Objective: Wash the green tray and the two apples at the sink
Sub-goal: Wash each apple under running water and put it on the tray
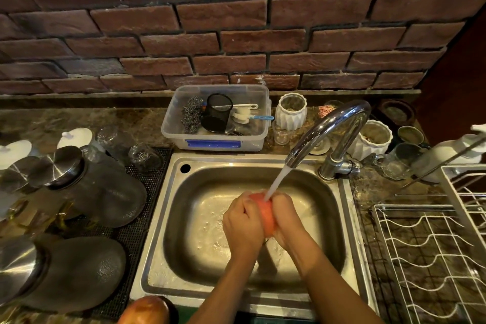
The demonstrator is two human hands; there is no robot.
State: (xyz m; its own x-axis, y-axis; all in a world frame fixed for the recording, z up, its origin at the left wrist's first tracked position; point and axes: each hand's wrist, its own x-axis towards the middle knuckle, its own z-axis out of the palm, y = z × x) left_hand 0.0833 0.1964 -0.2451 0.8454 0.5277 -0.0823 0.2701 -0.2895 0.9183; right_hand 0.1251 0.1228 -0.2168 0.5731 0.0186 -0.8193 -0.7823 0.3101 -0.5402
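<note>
Step in hand: rinsing 1st apple, held over sink basin at frame centre, directly under water stream from tap. Left hand at 9 o'clock of apple, right hand at 3 o'clock; each grip closed narrow around fruit, only a central strip of red-orange skin showing between. Stream struck apple top, at 12 o'clock.

2nd apple seen at 7 o'clock of basin, at lower frame edge, well apart from hands; judged not yet washed. Dark green edge just beside it, poss. the tray — too little in view to tell.

Next move, as judged: turn fruit under stream to wet hidden sides, then set down and reach toward 7 o'clock for 2nd apple. Wet skin likely slippery; firm grip needed.

Surroundings: wire rack on surface at 3 o'clock of basin, likely drying spot. Clear tub w/ scourers and brushes at 12 o'clock. Dark jars w/ steel lids at 9 o'clock, crowding that side of surface. Tap spout overhung basin from 1 o'clock; low clearance above hands, possible knock if lifted straight up.
</note>
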